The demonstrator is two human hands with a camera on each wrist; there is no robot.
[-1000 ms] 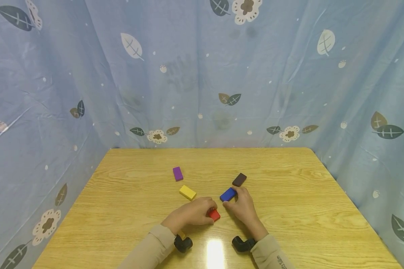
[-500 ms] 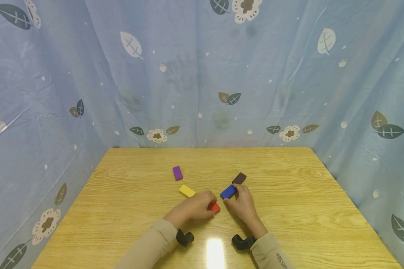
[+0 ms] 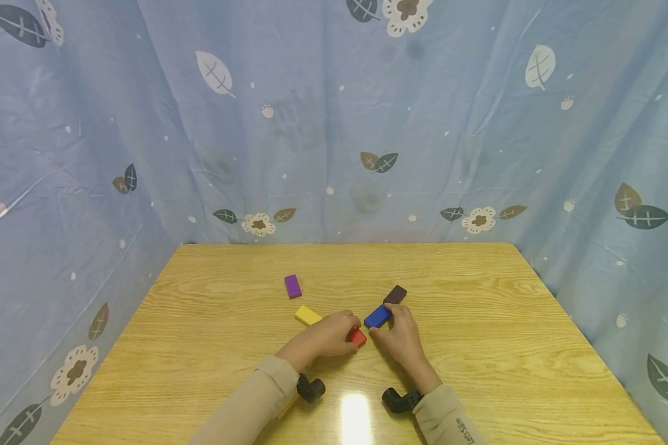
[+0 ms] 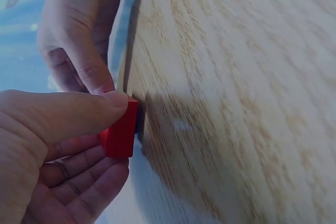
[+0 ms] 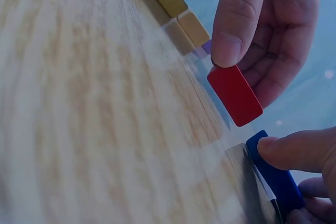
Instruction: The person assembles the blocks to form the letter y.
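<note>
My left hand (image 3: pixel 324 335) pinches a red rectangular block (image 3: pixel 358 337) between thumb and fingers, close over the table. In the left wrist view the thumb (image 4: pixel 113 103) lies across the top of the red block, with the other fingers below. My right hand (image 3: pixel 402 339) grips a blue block (image 3: pixel 376 317) on the table, thumb and a finger at its edges. The blue block's right part is covered by fingers. Just behind it lies a dark brown block (image 3: pixel 396 294), end close to the blue one. In the right wrist view the red block (image 5: pixel 235 95) is held near the blue block's end.
A yellow block (image 3: pixel 307 314) lies left of the left hand, partly covered by it. Farther back sits a purple block (image 3: pixel 292 287). A yellowish edge (image 3: pixel 288 406) shows beneath the left sleeve. Patterned blue curtains (image 3: pixel 334 123) enclose the wooden table (image 3: pixel 479 346) at the back and sides.
My left hand has carried the red block away from me and slightly right, closer to the blue block. The right hand and blue block have stayed nearly in place.
</note>
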